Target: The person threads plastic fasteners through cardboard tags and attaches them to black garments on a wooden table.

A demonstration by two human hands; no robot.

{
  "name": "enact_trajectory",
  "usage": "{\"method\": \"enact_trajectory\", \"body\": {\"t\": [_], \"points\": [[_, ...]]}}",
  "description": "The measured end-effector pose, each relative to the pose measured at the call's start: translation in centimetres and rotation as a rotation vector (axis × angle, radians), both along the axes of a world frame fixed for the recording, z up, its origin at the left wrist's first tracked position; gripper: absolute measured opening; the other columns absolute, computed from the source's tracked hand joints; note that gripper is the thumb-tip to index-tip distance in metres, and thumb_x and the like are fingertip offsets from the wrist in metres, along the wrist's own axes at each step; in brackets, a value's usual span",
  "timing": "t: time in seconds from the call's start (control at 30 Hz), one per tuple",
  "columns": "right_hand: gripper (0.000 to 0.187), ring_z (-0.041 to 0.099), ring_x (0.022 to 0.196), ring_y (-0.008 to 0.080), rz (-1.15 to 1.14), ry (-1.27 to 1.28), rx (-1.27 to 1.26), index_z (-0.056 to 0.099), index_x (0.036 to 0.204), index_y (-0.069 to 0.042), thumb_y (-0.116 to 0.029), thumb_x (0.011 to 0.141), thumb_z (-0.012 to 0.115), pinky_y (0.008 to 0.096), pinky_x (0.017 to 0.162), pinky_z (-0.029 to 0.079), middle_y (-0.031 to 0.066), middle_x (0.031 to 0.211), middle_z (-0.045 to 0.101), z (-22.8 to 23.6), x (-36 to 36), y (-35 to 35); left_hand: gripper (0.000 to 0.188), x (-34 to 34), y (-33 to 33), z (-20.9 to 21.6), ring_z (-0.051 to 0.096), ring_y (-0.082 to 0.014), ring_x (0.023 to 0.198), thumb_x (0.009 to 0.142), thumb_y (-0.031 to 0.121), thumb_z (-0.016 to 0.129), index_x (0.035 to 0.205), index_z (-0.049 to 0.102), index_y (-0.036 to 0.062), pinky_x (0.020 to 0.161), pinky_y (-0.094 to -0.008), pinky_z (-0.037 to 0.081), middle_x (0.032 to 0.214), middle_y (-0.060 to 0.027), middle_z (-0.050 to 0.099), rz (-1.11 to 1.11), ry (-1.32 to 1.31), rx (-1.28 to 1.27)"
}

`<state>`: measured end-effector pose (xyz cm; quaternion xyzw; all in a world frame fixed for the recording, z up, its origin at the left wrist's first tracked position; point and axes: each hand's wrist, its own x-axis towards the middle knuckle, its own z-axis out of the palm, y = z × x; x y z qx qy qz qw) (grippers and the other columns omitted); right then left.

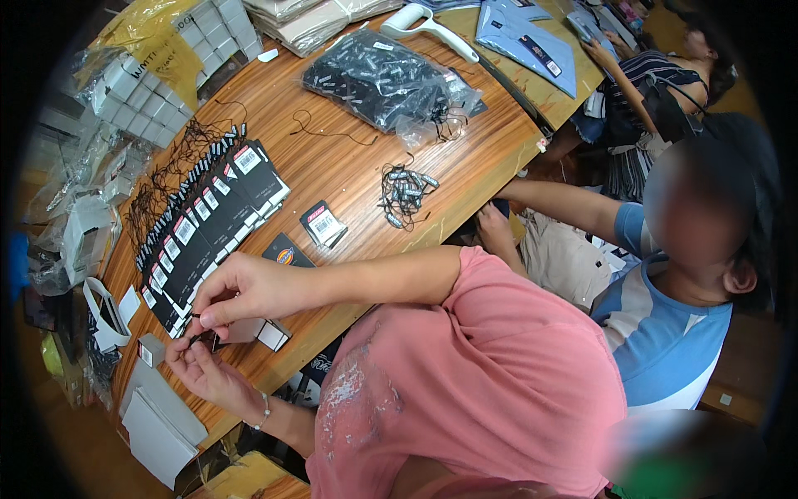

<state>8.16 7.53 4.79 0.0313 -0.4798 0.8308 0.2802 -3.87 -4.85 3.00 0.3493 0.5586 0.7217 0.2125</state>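
Note:
My right hand (241, 289) is closed, thumb and finger pinching a thin black cord (196, 316) at the left side of the wooden table. Just below it my left hand (209, 374), with a bracelet at the wrist, grips a small dark piece that looks like part of the same cord. Fingers partly hide this piece. Beyond both hands fans a long row of black hang tags (218, 223) with white barcode labels, their looped black cords lying at the far side. A small stack of black tags (322, 224) and a black card with a round emblem (287, 252) lie near my right forearm.
Loose black cords (406, 193) lie in a pile, with a clear bag of more cords (382, 79) behind. A white-handled tool (428, 29), stacked white boxes (150, 91), and white paper (162, 424) surround the work. A co-worker in blue and white (665, 324) sits close on the right.

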Motion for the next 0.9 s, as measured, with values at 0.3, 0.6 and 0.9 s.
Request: {"method": "enact_trajectory", "body": {"t": [0.3,0.6,0.9], "points": [[0.021,0.053,0.067,0.0066,0.008,-0.029,0.002,0.058,0.087,0.005,-0.015,0.085,0.054,0.0205,0.061,0.045,0.0054,0.079,0.060,-0.4,0.0,0.0,0.016,1.0,0.4,0.5,0.057,-0.0192,0.082,0.089,0.010,0.045,0.102,0.039,0.0027,0.072,-0.0284,0.048,0.094,-0.0147,0.055,0.025,-0.053,-0.005],[0.021,0.055,0.072,0.0083,-0.028,-0.086,0.121,0.059,0.090,0.004,-0.015,0.084,0.055,0.0220,0.066,0.045,0.0065,0.082,0.061,-1.6,-0.5,0.9,0.012,0.4,0.4,-0.1,0.059,-0.0191,0.079,0.086,0.005,0.047,0.097,0.044,0.0007,0.064,-0.0252,0.051,0.089,-0.0143,0.058,0.104,0.017,-0.088],[0.006,0.054,0.079,0.0154,-0.309,-0.151,0.315,0.061,0.077,0.004,0.000,0.076,0.058,0.0234,0.069,0.043,0.0105,0.087,0.055,0.6,0.5,0.4,0.014,0.7,-0.1,3.0,0.060,-0.0173,0.084,0.080,-0.006,0.053,0.093,0.050,-0.0039,0.073,-0.0251,0.049,0.089,-0.0147,0.061,-0.069,-0.133,0.090]]}}
